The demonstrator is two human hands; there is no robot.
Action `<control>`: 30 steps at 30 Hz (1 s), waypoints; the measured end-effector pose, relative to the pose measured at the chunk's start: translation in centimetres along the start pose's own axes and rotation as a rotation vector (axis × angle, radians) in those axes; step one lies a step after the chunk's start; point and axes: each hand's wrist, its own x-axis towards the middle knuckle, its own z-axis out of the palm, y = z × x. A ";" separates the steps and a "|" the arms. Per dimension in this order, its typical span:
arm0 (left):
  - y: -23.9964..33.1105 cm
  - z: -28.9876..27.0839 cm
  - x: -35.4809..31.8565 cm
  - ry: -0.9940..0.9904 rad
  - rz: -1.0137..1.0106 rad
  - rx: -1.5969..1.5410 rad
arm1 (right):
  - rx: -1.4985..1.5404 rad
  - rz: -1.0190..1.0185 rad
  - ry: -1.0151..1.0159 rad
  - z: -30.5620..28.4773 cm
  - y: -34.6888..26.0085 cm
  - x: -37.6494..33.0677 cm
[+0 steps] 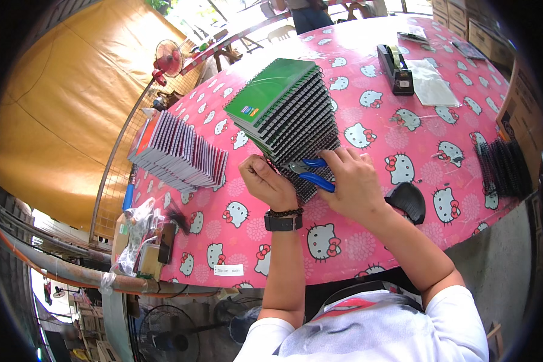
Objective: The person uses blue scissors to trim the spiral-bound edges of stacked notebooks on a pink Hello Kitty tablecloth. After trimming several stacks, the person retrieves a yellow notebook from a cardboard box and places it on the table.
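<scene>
A tall stack of green-covered spiral notebooks (277,90) stands in the middle of the pink table, its black coil bindings facing right and toward me. My right hand (355,184) grips blue-handled wire cutters (315,179), their jaws pointing left at the stack's lower near edge. Close to those jaws, my left hand (268,184) is closed with its fingers curled against the stack. What its fingers pinch, if anything, is hidden. Left of the stack, a second pile of notebooks (181,154) with white page edges and a red-and-grey top cover leans sideways.
A black tape dispenser (398,78) and a clear plastic sheet (433,83) lie at the far right. Black coils (502,169) sit beside a cardboard box (528,114). A black curved object (407,203) is by my right forearm; a plastic bag (137,238) hangs at the left edge.
</scene>
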 end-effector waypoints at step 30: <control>-0.2 0.0 0.1 0.034 -0.013 -0.029 | 0.060 0.077 -0.078 0.8 0.5 -0.9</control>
